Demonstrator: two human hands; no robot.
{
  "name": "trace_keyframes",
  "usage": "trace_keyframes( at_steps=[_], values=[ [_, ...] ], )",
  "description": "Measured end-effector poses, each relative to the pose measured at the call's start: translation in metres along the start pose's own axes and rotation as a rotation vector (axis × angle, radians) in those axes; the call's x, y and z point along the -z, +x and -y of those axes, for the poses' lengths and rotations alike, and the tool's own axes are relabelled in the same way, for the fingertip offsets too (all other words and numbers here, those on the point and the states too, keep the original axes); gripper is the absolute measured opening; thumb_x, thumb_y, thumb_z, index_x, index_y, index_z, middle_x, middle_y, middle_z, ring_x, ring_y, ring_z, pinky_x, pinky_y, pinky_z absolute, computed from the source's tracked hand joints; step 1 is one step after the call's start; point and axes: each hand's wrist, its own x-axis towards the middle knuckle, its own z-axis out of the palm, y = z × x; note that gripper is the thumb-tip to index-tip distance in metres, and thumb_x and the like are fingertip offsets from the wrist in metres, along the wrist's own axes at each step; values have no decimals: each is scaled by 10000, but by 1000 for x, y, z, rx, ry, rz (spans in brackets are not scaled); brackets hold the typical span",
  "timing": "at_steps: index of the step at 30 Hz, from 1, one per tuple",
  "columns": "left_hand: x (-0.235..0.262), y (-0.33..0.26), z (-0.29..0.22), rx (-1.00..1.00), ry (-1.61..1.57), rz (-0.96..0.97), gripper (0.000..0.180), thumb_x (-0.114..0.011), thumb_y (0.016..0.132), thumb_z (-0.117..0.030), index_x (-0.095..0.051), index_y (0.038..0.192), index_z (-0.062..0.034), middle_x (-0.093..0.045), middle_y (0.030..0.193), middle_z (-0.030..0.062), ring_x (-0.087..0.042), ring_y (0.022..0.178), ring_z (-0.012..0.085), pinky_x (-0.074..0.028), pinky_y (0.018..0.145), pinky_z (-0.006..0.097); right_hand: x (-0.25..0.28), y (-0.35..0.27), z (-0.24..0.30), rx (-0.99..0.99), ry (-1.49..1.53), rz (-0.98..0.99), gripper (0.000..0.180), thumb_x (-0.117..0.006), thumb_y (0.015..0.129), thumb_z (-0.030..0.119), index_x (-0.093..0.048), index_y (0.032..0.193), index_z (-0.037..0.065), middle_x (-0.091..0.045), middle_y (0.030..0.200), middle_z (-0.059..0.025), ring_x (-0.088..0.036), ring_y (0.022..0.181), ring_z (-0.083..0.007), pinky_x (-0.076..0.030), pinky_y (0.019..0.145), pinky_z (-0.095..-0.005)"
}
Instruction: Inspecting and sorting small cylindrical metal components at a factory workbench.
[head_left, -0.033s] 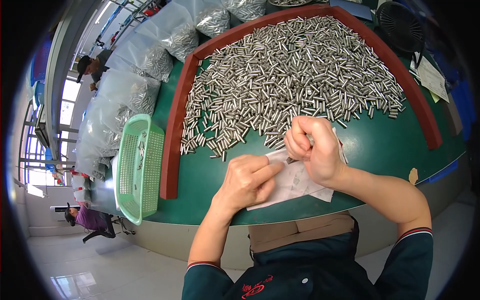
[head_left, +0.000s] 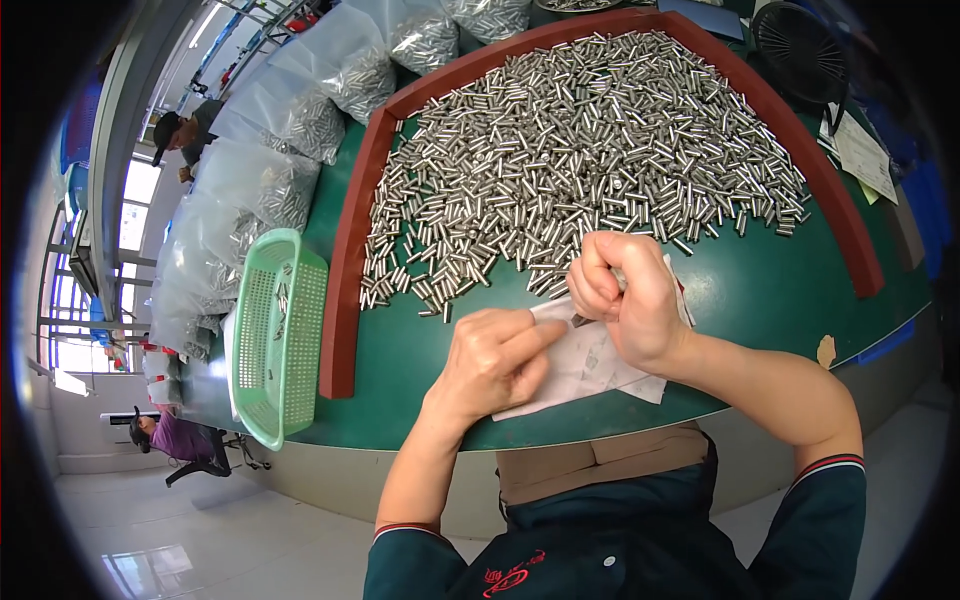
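Note:
My left hand [head_left: 485, 362] is closed over the left part of a whitish cloth or paper sheet [head_left: 595, 365] with grey smudges, at the table's near edge. Its fingers are curled, and whatever they pinch is hidden. To its right, my right hand [head_left: 640, 305] makes a fist above the same sheet. A small dark tip [head_left: 580, 320] shows below its fingers; I cannot make out what it belongs to. Beyond both hands spreads a big pile of short shiny metal pins [head_left: 580, 140], the closest ones just past my right knuckles.
A dark red frame [head_left: 345, 290] borders the pile on the green table [head_left: 430, 400]. Left of it stands a green plastic basket [head_left: 312, 340] with a few pins. Clear bags of pins [head_left: 365, 80] line the left and back. A black fan [head_left: 800, 50] sits back right. Two people are at left.

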Motion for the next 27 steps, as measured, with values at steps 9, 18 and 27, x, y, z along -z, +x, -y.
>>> trace_keyframes(
  at_steps=[9,18,27],
  values=[
    [39,-40,-5,895,-1280,-475,135,-529,779,-2,-589,895,34,-377,550,-79,-241,459,18,-180,424,190,6,-4,-1,8,32,34,296,-331,792,165,-268,515,85,-286,434,-6,-214,407,-80,-175,394,-241],
    [80,-181,-68,1193,-296,-1008,73,-559,748,18,-605,805,17,-354,523,-99,-290,480,-12,-214,443,165,-11,1,-14,2,153,-15,354,-316,874,228,-264,538,129,-208,429,37,-161,392,-72,-157,385,-230],
    [32,-441,-100,1836,853,-345,151,-656,713,-151,-584,759,-26,-540,539,78,-519,498,228,-381,459,328,0,1,-5,46,65,233,340,-268,902,166,-277,565,120,-229,461,24,-179,428,-71,-193,415,-211]
  ],
)
